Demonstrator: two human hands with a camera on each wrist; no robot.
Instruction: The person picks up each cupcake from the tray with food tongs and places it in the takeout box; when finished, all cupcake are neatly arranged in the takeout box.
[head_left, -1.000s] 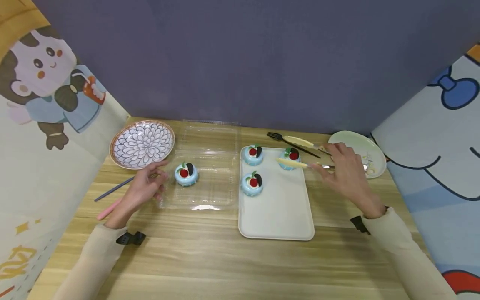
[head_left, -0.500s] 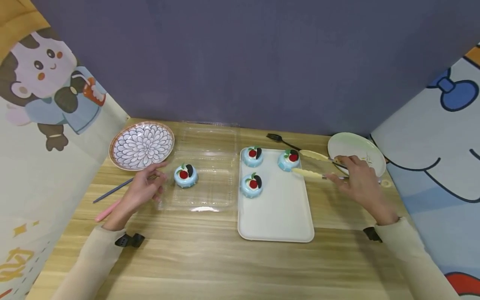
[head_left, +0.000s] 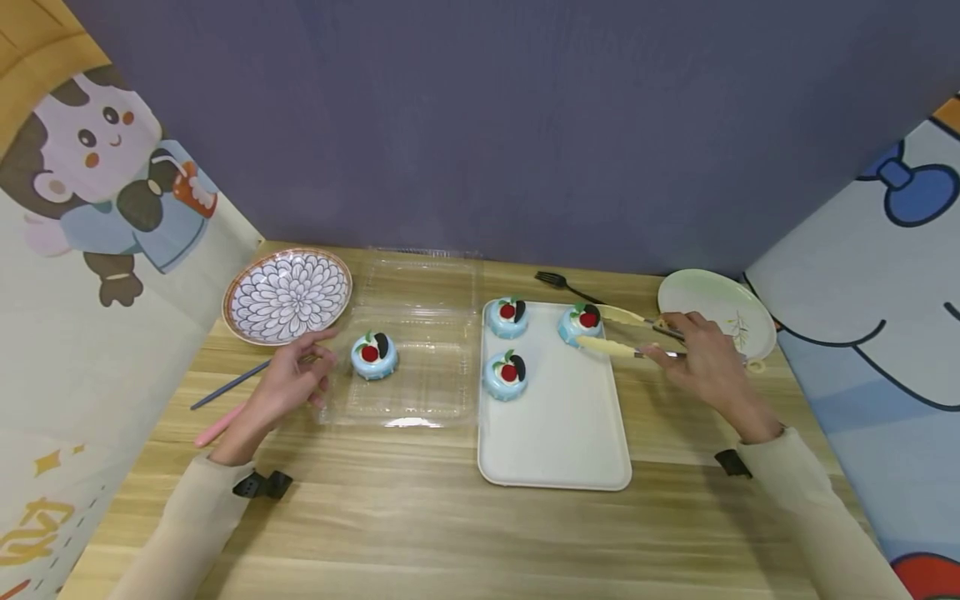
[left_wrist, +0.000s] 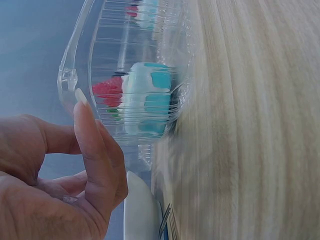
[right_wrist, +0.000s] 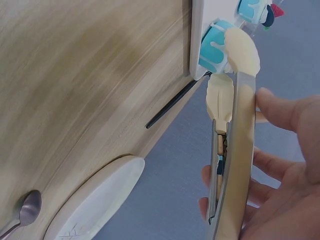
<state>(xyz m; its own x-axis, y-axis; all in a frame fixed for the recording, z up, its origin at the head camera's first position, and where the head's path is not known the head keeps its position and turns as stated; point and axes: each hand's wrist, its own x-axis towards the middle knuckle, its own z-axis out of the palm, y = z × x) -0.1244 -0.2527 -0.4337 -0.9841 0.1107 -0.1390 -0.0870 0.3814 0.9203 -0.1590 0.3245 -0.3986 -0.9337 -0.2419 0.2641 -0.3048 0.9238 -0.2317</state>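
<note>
"Home, shop or lab?"
"Can't tell; looks booth-like, walled on three sides."
"Judging by what?"
"By a slate-blue partition [head_left: 480,133] across the top of the frame, a cartoon-child panel [head_left: 90,342] at left, a blue-bow cartoon panel [head_left: 870,325] at right, and a wood-grain tabletop [head_left: 420,525] between, lower centre."

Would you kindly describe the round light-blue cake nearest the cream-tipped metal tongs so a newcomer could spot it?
On the wooden table, find the white rectangular tray. The light-blue cake sits at its far right corner, topped with a red berry. Unlike the other cakes, it alone has the cream-tipped metal tongs beside it.
</note>
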